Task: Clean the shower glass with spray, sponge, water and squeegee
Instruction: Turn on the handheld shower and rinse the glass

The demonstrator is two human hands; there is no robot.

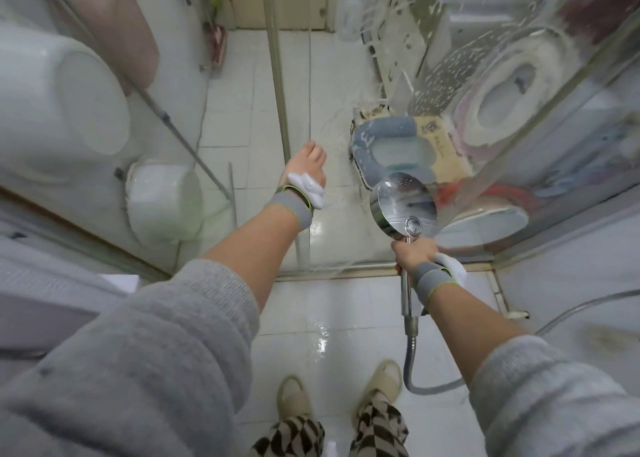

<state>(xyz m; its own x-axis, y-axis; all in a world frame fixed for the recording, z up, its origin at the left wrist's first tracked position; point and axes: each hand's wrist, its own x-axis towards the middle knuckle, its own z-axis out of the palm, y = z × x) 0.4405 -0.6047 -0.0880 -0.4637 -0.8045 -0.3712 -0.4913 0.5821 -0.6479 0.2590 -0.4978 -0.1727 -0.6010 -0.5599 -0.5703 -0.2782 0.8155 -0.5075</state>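
The clear shower glass panel (460, 86), streaked with white foam and water drops, stands ahead and to the right, and the round chrome shower head (403, 205) faces it from just beside it. The right hand (414, 254) curls round its metal handle, while the left hand (306, 165) reaches to the glass edge, fingers hidden, so I cannot tell its grip. White wet floor tiles (322, 321) shine underfoot, and a white toilet (502, 93) shows through the glass.

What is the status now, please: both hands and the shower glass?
Right hand grips round chrome shower head, aimed at glass. Left hand reaches to the clear shower glass, fingers hidden. Glass wet, foam streaks remain. Nothing blocking.
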